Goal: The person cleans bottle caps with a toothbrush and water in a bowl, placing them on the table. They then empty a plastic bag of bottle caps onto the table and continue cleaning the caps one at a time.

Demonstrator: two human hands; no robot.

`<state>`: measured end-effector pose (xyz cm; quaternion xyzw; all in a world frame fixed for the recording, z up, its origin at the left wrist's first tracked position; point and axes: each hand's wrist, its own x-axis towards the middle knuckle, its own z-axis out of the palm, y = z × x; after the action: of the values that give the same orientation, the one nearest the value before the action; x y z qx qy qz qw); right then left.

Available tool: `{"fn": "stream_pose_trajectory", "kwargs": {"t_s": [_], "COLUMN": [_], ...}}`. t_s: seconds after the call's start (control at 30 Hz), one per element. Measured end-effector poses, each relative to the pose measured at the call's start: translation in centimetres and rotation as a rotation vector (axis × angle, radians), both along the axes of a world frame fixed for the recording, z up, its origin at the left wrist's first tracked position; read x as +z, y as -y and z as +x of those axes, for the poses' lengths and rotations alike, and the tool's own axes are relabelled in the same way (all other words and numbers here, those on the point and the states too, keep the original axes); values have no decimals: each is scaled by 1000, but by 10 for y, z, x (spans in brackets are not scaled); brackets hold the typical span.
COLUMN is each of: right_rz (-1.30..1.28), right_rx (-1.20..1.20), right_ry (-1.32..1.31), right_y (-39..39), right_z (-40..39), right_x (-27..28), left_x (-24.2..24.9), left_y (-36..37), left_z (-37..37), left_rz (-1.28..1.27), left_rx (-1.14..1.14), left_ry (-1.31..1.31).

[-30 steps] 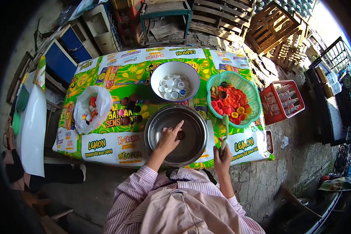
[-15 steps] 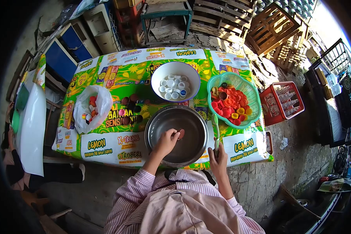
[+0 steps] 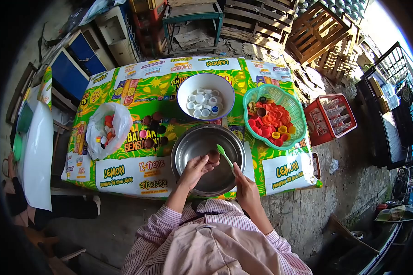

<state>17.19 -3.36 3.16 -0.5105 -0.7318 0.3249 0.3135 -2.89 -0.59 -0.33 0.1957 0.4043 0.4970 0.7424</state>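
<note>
Over the metal basin (image 3: 178, 156), my left hand (image 3: 195, 172) pinches a brown bottle cap (image 3: 214, 156), its hollow side turned up. My right hand (image 3: 247, 189) is closed round the handle of a green and white toothbrush (image 3: 226, 157), whose head points up and left, close beside the cap. Behind the basin stands a white bowl (image 3: 184, 95) with several white caps (image 3: 200, 98) in it. To the right, a turquoise plastic basket (image 3: 299, 105) holds a heap of red, orange and yellow caps (image 3: 274, 120).
Dark and brown caps (image 3: 148, 143) lie on the printed table cover (image 3: 124, 178), left of the basin. A white plastic bag (image 3: 94, 133) with colourful caps is farther left. Beyond the table's right edge stands a red crate (image 3: 317, 123). Another person's hand (image 3: 11, 166) shows at the far left.
My right hand has swung the toothbrush left, from beside the basin to over it, next to the cap. The cap in my left hand has turned to show its hollow side.
</note>
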Motion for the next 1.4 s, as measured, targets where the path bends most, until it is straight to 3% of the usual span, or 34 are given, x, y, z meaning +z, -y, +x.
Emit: {"fn": "stream_pose_trajectory", "kwargs": {"t_s": [0.1, 0.17, 0.2, 0.3, 0.37, 0.43, 0.5, 0.53, 0.6, 0.73, 0.8, 1.03, 1.13, 1.23, 1.4], "right_rz": [-89, -130, -87, -12, 18, -158, -138, -155, -198, -221, -238, -207, -328, -250, -161], "right_rx": [76, -6, -8, 44, 92, -17, -16, 36, 47, -16, -19, -7, -92, -6, -58], "right_ry": [100, 121, 74, -11, -46, 1, -70, -120, -171, -251, -207, -188, -119, -127, -148], "right_y": [7, -3, -3, 2, 1, -5, -2, 2, 5, 8, 13, 16, 12, 15, 16], "right_z": [-5, 1, 2, -2, -3, 0, -1, -3, -7, -9, -16, -20, -18, -17, -13], "right_x": [14, 13, 13, 8, 6, 7, 9, 10, 9, 4, 9, 6, 6, 9, 6], "left_x": [5, 31, 33, 27, 26, 27, 31, 23, 7, 11, 11, 7, -9, -13, 0], "left_y": [1, 2, 3, 0, 0, 2, 4, 4, -1, 2, 2, 0, -3, -1, -6], "left_z": [-1, -3, -1, -4, -7, -7, -8, -8, -7, 0, -2, 2, 0, -1, 0], "left_rz": [180, 320, 503, 710, 725, 736, 481, 480, 465, 328, 159, 3, -109, -61, -8], "left_rx": [22, -102, 28, 90, 70, 54, -9, -10, 75, 98, 60, 99, 65, 22, 21], "left_ry": [-210, -1055, -1137, -1136, -1125, -1114, -938, -939, -371, -162, 101, 282, 283, 431, 460]}}
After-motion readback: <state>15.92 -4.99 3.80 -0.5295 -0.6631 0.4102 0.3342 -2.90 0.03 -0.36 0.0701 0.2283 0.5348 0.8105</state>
